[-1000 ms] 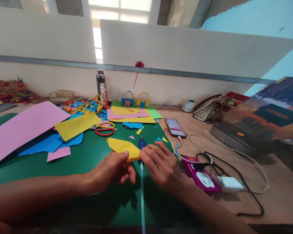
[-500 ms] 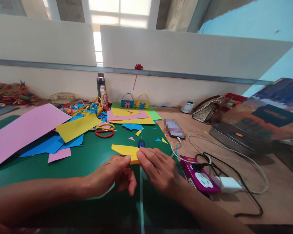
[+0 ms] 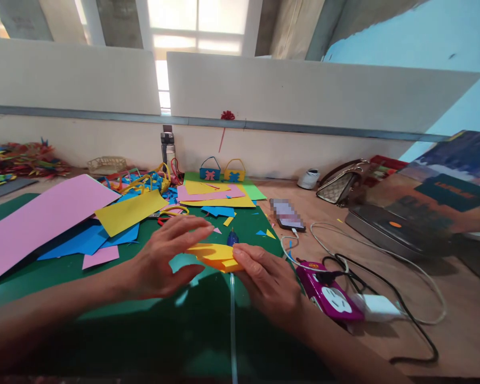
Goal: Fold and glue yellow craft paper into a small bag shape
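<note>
A folded piece of yellow paper (image 3: 213, 255) is pinched at its right end by my right hand (image 3: 270, 277), thumb and fingers closed on it. My left hand (image 3: 172, 256) is spread beside the paper's left end, fingers apart and holding nothing. Just behind the paper stands the blue tip of a glue gun (image 3: 232, 238), its body hidden by the paper and hand. A clear glue stick (image 3: 233, 325) runs from beneath the paper toward the table's near edge. Red and yellow scissors (image 3: 174, 212) lie beyond my left hand, partly covered by it.
On the green mat (image 3: 144, 330) lie pink sheets (image 3: 52, 218), a yellow sheet (image 3: 131, 212) and blue sheets (image 3: 78, 241). Two small paper handbags (image 3: 234, 175) stand at the back. To the right are a phone (image 3: 287, 215), a purple power strip (image 3: 330, 293) with cables and a grey case (image 3: 388, 234).
My left hand has let go of the yellow paper, lifted leftward and opened. The right hand still grips the paper, which has tilted so its fold shows. The view has shifted slightly.
</note>
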{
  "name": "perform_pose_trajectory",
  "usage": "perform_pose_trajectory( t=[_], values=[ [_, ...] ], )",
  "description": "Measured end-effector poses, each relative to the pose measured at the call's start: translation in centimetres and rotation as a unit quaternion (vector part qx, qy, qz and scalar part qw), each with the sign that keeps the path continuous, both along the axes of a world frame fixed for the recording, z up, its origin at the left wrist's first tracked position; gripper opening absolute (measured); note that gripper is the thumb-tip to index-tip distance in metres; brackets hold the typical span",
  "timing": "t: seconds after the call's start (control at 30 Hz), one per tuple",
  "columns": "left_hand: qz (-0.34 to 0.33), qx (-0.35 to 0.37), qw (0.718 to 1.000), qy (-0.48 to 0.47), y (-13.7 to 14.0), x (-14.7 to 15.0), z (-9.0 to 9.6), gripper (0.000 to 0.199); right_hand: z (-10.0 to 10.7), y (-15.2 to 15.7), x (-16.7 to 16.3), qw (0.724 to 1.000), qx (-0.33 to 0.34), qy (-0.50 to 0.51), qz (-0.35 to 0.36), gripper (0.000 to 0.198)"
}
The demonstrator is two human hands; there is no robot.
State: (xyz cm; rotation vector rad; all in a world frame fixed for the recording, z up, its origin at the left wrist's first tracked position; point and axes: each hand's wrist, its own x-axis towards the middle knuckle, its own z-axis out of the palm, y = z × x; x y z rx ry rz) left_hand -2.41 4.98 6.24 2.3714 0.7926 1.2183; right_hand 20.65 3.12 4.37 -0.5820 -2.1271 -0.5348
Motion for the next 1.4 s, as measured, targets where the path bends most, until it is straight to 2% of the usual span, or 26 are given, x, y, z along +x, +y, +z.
perform_pose_trajectory(
  t=[0.07,0.13,0.23,0.5,0.7,0.8,0.93,1.0,1.03,1.13,1.2,1.27,1.4],
  values=[
    [-0.074,-0.027,0.995,0.065,0.1,0.2,0.2,0.046,-0.3,0.1,-0.2,1.0,-0.017,0.007,0.018,0.03],
    [-0.121,-0.044,0.985,0.117,0.2,0.4,0.3,0.044,-0.5,0.3,-0.4,0.999,-0.03,0.007,0.036,0.028],
    [-0.139,-0.059,0.979,0.14,0.2,0.7,0.3,0.04,-0.9,0.4,-0.6,0.998,-0.03,0.006,0.047,0.025],
    [-0.086,-0.106,0.989,0.048,-0.2,1.8,-0.4,0.03,-1.1,0.6,-0.6,0.998,-0.044,0.007,0.039,0.031],
    [-0.038,-0.202,0.978,-0.022,-0.2,1.4,-1.0,0.03,-0.4,0.2,-0.4,0.997,-0.074,0.002,0.027,0.035],
    [-0.029,-0.218,0.975,-0.025,-0.2,0.6,-1.2,0.036,0.2,0.3,0.2,0.995,-0.095,0.026,-0.018,0.036],
    [0.007,-0.191,0.981,-0.021,-0.3,-0.5,-1.4,0.039,0.5,1.2,0.8,0.986,-0.111,0.029,-0.123,0.026],
    [0.019,-0.198,0.98,-0.019,-0.5,-0.9,-1.5,0.039,0.5,1.4,0.9,0.97,-0.148,-0.039,-0.187,0.022],
    [0.024,-0.207,0.978,-0.019,-0.5,-1.1,-1.6,0.039,0.4,1.5,0.9,0.954,-0.174,-0.092,-0.225,0.021],
    [0.026,-0.264,0.964,-0.029,-0.8,-1.4,-1.9,0.043,0.0,1.3,0.6,0.867,-0.25,-0.271,-0.336,0.021],
    [0.011,-0.316,0.947,-0.053,-0.8,-1.5,-2.1,0.046,-0.3,1.2,0.4,0.819,-0.274,-0.338,-0.374,0.027],
    [-0.01,-0.36,0.929,-0.089,-0.8,-1.5,-2.3,0.047,-0.6,1.3,0.4,0.805,-0.28,-0.353,-0.386,0.038],
    [-0.037,-0.391,0.91,-0.132,-0.6,-1.5,-2.4,0.047,-1.0,2.0,0.6,0.806,-0.286,-0.358,-0.374,0.055]
  ],
)
